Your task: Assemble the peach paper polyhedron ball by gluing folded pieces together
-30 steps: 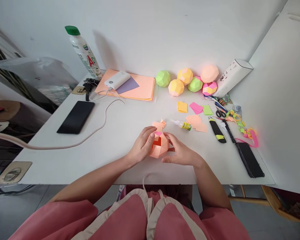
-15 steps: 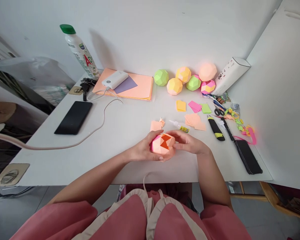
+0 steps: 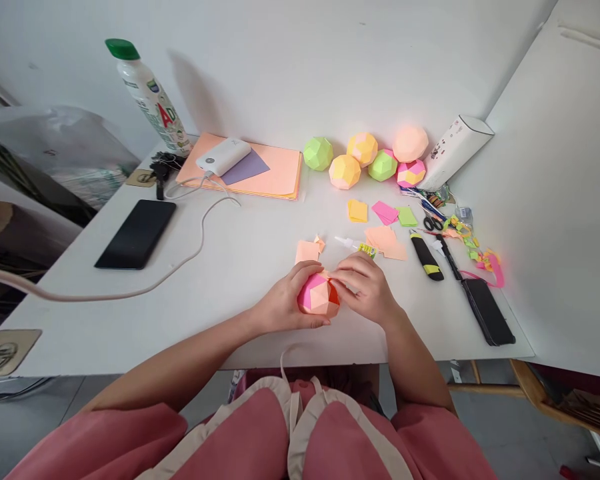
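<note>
Low over the front of the table, my left hand wraps round a faceted paper ball in peach and pink. A dark orange gap shows on the ball's right side. My right hand pinches the ball's upper right edge by that gap, its fingers pressed together. Just beyond the hands lie a stack of peach paper squares, a small folded peach piece and a glue tube with a clear nozzle, which my right hand partly overlaps.
Several finished paper balls line the back wall. Yellow squares, pink squares, a utility knife, scissors and a black case lie rightward. Leftward are a tablet, a power bank, its cable and a bottle.
The ball has turned in my left hand, so more pink faces me and the gap now lies to the right. My right hand has shifted onto its upper right edge. The view moved slightly.
</note>
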`<state>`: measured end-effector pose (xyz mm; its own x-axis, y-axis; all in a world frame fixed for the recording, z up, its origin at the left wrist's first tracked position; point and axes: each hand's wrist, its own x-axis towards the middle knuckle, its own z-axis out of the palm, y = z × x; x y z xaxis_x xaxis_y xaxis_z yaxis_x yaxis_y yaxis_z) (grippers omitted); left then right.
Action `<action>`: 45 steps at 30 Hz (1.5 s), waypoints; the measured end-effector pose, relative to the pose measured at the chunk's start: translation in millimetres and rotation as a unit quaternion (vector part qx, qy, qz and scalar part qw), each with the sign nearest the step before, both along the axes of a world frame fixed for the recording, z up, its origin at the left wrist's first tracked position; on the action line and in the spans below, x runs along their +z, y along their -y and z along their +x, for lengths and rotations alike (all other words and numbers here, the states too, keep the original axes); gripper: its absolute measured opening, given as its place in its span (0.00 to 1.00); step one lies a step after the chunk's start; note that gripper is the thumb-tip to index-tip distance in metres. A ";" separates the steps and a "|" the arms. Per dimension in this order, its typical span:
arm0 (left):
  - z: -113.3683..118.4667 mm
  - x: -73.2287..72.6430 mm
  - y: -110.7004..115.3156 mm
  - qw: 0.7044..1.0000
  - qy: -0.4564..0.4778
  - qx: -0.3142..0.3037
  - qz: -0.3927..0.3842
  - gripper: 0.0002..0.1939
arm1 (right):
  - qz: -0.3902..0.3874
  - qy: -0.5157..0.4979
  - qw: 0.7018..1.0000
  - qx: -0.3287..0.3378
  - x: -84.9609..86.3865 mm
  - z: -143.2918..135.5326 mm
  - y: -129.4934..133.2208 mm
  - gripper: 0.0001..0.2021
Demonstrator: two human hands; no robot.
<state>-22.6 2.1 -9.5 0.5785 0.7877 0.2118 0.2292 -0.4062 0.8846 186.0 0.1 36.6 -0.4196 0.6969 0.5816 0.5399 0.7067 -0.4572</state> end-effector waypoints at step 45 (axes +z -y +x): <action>-1.9 -6.9 1.1 0.976 -0.025 0.023 0.217 0.48 | -0.104 -0.075 0.991 0.041 7.8 11.7 2.1 0.02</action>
